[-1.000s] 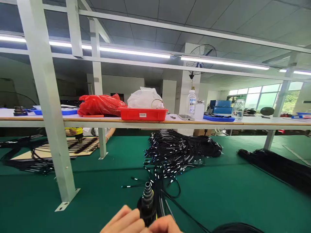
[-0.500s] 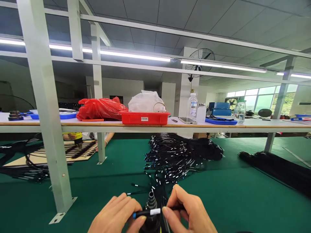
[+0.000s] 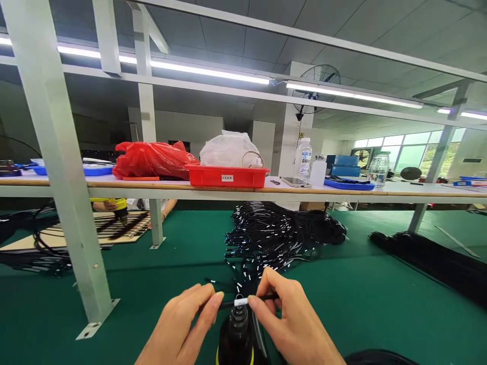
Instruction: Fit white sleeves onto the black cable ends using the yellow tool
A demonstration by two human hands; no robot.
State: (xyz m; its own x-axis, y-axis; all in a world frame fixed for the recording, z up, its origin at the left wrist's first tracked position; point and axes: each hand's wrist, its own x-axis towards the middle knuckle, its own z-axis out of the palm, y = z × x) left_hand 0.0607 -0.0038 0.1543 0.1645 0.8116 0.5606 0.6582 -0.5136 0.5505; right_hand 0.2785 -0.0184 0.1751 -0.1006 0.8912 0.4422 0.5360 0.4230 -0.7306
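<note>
My left hand (image 3: 190, 317) and my right hand (image 3: 287, 314) pinch a thin black cable (image 3: 228, 305) between them, fingers closed on either side of its white sleeve (image 3: 241, 302). The cable runs level across the mouth of an upright black heat gun (image 3: 238, 332) with a stepped nozzle and yellow trim. Whether the sleeve touches the nozzle I cannot tell. Just beyond my hands, a large pile of black cables (image 3: 281, 228) with white sleeves and some blue tips spreads over the green table (image 3: 198, 248). My left fingers hide the cable's near end.
A shelf edge (image 3: 213, 194) crosses above the table, bearing a red bin (image 3: 243, 177), a red plastic bag (image 3: 152, 159) and bottles. A metal post (image 3: 72, 203) stands at left. Behind it, a co-worker's hand holds a yellow heat gun (image 3: 120, 207). Another black cable bundle (image 3: 429, 263) lies at right.
Both hands have moved up and away from me with the cable, bringing the white sleeve over the nozzle mouth. The blue tip is now covered by my left fingers. The view has tilted down slightly.
</note>
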